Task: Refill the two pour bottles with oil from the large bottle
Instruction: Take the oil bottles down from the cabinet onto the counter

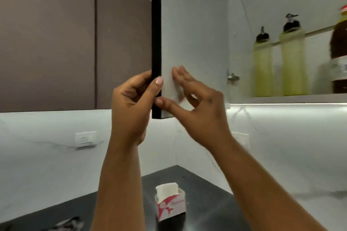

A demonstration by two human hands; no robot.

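Note:
Two pour bottles with black spouts, one [262, 65] left of the other [293, 62], stand upright on the shelf of an open wall cabinet at the right. Both hold pale yellow-green oil. At the right edge stands the large bottle [339, 43], dark with a red cap, partly cut off. The cabinet door [193, 33] is swung open edge-on to me. My left hand [135, 103] grips its dark front edge near the bottom corner. My right hand [195, 103] rests against the door's white inner face, fingers spread, holding nothing.
A white and pink tissue box [170, 202] sits on the dark countertop [210, 193] below my arms. Closed brown cabinets [75, 43] fill the upper left. A wall socket [85, 139] is on the white backsplash. A light strip glows under the open cabinet.

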